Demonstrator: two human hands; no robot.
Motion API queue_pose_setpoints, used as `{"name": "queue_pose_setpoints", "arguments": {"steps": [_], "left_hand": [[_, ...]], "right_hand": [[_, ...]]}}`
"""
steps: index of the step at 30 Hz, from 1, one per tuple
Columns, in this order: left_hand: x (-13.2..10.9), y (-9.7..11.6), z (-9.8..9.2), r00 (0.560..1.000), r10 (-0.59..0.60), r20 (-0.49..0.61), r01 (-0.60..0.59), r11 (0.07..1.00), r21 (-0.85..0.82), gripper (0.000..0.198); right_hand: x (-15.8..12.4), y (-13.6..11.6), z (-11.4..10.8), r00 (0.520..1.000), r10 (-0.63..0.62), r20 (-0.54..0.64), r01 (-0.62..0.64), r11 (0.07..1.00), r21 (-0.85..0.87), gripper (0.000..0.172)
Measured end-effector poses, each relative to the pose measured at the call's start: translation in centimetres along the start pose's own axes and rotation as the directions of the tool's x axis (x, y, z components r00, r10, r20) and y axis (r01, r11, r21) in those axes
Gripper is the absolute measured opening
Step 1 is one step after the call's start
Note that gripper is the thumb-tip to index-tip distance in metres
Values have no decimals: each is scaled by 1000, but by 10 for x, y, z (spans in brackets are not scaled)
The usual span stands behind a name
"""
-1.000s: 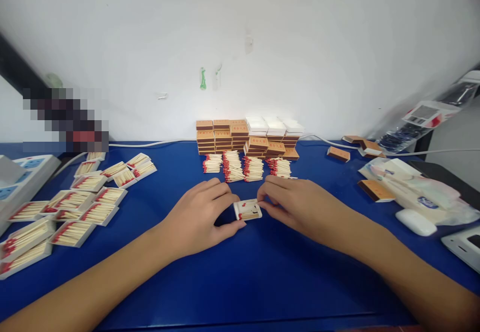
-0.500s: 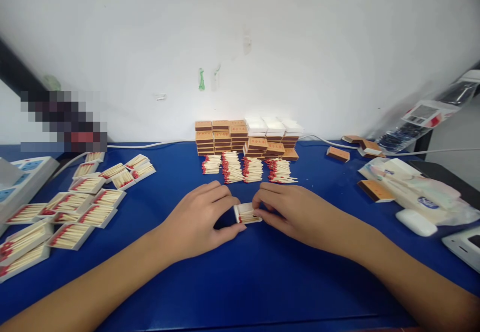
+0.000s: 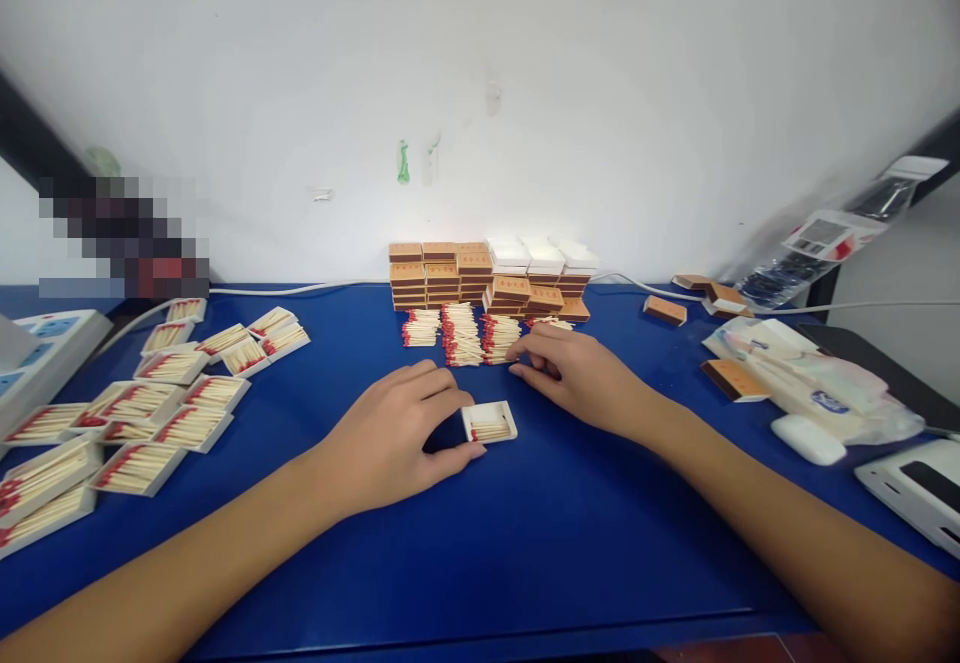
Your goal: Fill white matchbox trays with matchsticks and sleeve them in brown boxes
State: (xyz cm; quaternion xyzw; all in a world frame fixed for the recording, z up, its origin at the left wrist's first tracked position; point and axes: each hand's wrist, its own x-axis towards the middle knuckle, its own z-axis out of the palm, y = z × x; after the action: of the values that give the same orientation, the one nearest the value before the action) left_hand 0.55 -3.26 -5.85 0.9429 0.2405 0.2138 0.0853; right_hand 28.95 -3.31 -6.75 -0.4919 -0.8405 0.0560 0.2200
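Note:
A small white matchbox tray (image 3: 490,413) lies on the blue table, with a few red-tipped matches (image 3: 489,432) along its near side. The thumb and forefinger of my left hand (image 3: 409,433) grip its left end at the corners. Farther back, my right hand (image 3: 581,368) hovers at the piles, its thumb and forefinger slightly apart and nothing visible between them. Its fingertips are by the right edge of one match pile (image 3: 500,337); whether they touch it I cannot tell. Another match pile (image 3: 551,323) is largely hidden behind this hand. Two more match piles (image 3: 461,333) lie to the left.
Stacked brown matchboxes (image 3: 407,278) and white trays (image 3: 541,258) stand against the wall. Several filled trays (image 3: 142,468) spread over the left side, beside a power strip (image 3: 56,353). At right are loose matchboxes (image 3: 735,380), a tissue pack (image 3: 832,393), a white case (image 3: 808,440) and a bottle (image 3: 817,243).
My right hand has left the tray and moved back to the match piles. My left hand stays at the tray's left end.

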Motion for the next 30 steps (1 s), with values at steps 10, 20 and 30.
{"name": "queue_pose_setpoints", "arguments": {"steps": [10,20,30], "left_hand": [[0,-1,-1,1000,-19,8,19,1000,0,30],[0,-2,0,1000,-9,4,9,1000,-2,29],[0,-1,-1,1000,-21,16,21,1000,0,29]], "right_hand": [[1,0,2,999,22,46,-22,1000,6,6],[1,2,3,999,15,50,-15,1000,-1,8],[-2,-4,-2,995,-15,99,15,1000,0,8]]}}
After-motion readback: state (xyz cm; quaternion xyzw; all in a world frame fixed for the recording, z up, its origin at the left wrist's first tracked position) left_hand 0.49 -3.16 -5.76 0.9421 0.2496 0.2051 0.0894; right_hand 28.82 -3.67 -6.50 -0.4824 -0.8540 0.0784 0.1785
